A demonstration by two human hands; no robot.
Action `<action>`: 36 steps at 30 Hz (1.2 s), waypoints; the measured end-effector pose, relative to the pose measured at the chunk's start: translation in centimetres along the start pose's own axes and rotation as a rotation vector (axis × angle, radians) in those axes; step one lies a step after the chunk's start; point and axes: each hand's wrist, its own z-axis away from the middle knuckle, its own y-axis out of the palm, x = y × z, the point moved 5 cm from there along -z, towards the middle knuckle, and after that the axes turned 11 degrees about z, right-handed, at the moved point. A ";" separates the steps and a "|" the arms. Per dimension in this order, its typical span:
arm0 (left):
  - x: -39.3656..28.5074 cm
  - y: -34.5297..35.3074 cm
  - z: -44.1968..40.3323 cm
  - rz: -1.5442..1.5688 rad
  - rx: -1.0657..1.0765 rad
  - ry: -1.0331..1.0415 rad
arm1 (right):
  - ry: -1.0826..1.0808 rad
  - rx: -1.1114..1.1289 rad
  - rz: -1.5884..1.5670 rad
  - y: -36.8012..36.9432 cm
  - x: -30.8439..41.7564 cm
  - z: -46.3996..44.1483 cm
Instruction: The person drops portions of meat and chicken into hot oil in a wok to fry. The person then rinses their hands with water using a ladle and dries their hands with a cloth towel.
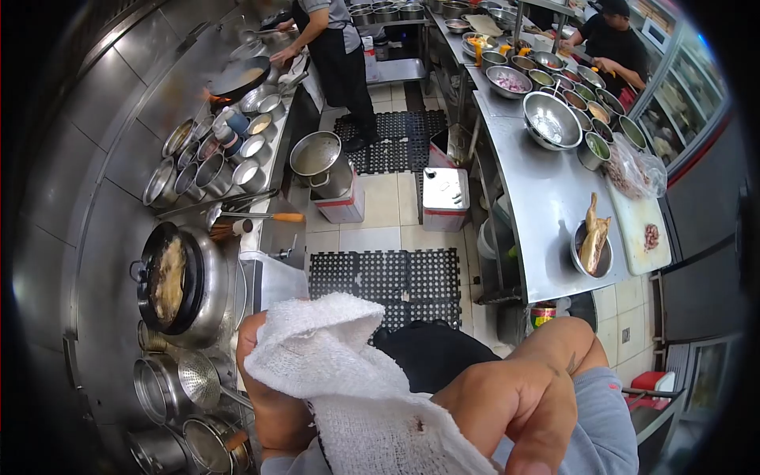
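A white terry cloth with small dark stains is stretched between my two hands, close to the camera. My left hand is at the cloth's left end, with folds covering most of its fingers; it appears closed on the fabric. My right hand has its fingers curled down over the right end. Just left of my left hand, a black wok with bubbling oil and a browned piece of food in it rests on a wide steel pan.
A perforated ladle and pots line the left side. On the right counter stand several bowls, one holding browned food. A stockpot and a tin flank the aisle. Two people work farther back, one beside a smoking wok.
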 end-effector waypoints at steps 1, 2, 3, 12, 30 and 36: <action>-0.1 0.2 0.1 -0.005 -0.013 0.005 | -0.086 -0.035 -0.024 0.1 -0.8 -0.6; -0.2 0.4 0.2 -0.008 -0.032 0.015 | -0.172 -0.068 -0.046 0.3 -1.6 -1.2; -0.2 0.5 0.3 -0.012 -0.063 0.027 | -0.424 -0.066 -0.082 0.7 -3.0 -1.5; 0.3 0.0 1.4 -0.325 -0.125 0.168 | 0.026 -0.018 -0.116 0.1 0.0 -0.4; 0.5 -3.4 1.5 -0.127 -0.236 0.203 | -0.088 0.050 -0.070 -1.3 -0.1 -0.6; 0.3 -2.1 1.9 -0.071 -0.353 0.145 | -0.363 0.054 -0.093 -1.0 0.1 -1.5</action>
